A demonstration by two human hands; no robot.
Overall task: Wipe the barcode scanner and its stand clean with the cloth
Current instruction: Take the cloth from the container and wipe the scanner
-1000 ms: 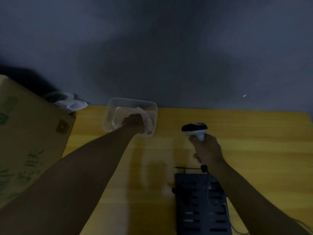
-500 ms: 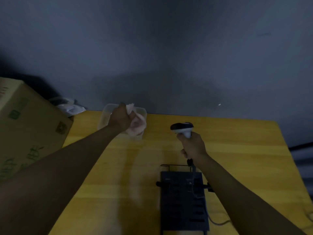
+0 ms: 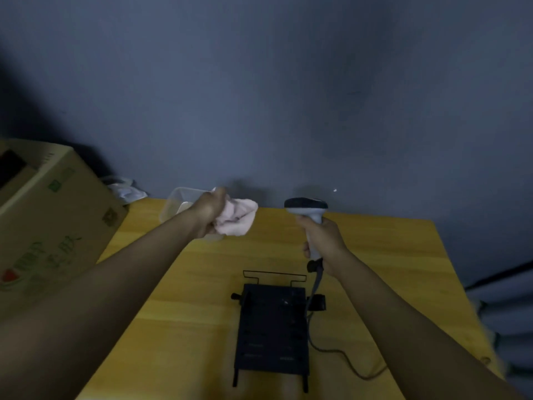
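My left hand grips a crumpled pale pink cloth and holds it in the air just right of a clear plastic tub. My right hand is closed around the handle of a white barcode scanner with a dark head, held upright above the table. Its grey cable trails down over the table. A black slotted stand lies flat on the yellow table, near me, below the scanner. Cloth and scanner are apart, roughly a hand's width between them.
A large cardboard box fills the left side. The yellow wooden table ends at a dark blue wall; its right edge drops off near the cable. Crumpled white plastic lies behind the box.
My left hand lifted the cloth out of the tub and carried it to the right, toward the scanner. My right hand kept the scanner upright.
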